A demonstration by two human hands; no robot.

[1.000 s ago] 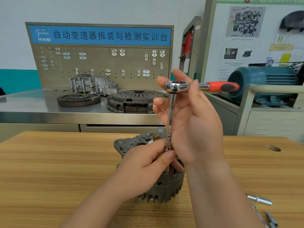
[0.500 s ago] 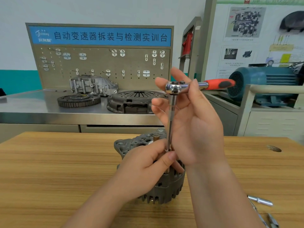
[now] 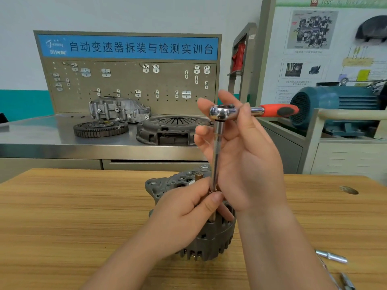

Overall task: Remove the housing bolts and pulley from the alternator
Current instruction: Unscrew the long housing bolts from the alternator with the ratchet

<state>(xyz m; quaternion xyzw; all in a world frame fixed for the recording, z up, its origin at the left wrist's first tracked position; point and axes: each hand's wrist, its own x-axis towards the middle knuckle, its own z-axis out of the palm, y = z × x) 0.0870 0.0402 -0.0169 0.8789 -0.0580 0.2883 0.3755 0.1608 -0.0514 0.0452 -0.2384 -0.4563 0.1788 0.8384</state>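
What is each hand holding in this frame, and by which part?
The right hand grips the ratchet at its head, thumb across the neck, red handle free. The left hand pinches the lower end of the extension bar above the alternator.

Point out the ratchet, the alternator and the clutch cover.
ratchet (image 3: 218,113), head view, on its chrome head.
alternator (image 3: 217,237), head view, on its finned housing.
clutch cover (image 3: 163,130), head view, on its dark top face.

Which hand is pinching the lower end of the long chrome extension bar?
The left hand, low at the grey finned alternator, pinches the chrome extension bar; the right hand is higher, holding the red-handled chrome ratchet.
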